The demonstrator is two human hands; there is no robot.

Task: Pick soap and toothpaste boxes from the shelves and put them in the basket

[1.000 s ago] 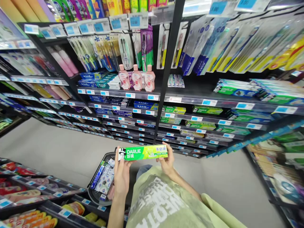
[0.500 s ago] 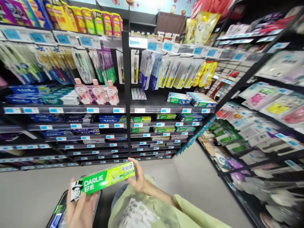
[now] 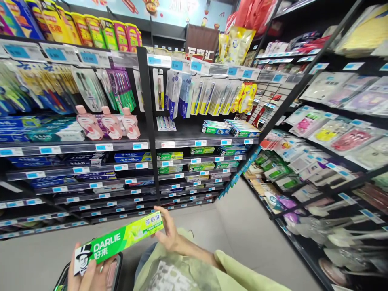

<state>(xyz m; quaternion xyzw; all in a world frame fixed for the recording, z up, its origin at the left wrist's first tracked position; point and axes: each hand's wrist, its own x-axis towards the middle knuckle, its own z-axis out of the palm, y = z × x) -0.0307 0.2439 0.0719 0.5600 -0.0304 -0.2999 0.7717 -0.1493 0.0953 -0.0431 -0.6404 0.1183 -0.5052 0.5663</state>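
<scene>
A long green and yellow-green toothpaste box (image 3: 121,241) marked DARLIE is held at a slant across my front, its right end higher. My left hand (image 3: 86,275) grips the end with the black-hatted face, thumb on the front and fingers behind. My right hand (image 3: 166,231) pinches the other end between thumb and fingers. Below my left hand, a dark-rimmed basket (image 3: 119,268) is partly visible; my hand hides much of its contents.
Shelves of toothpaste boxes (image 3: 215,127), hanging toothbrushes (image 3: 212,95) and pink bottles (image 3: 111,124) stand ahead. To the right, a rack holds packaged goods (image 3: 329,129) and ladles (image 3: 342,256). Grey floor (image 3: 230,226) lies between them.
The view has turned slightly to the right, so the shelves sit further left. The toothpaste box, still in both hands, appears lower and further left, its front more squarely toward me.
</scene>
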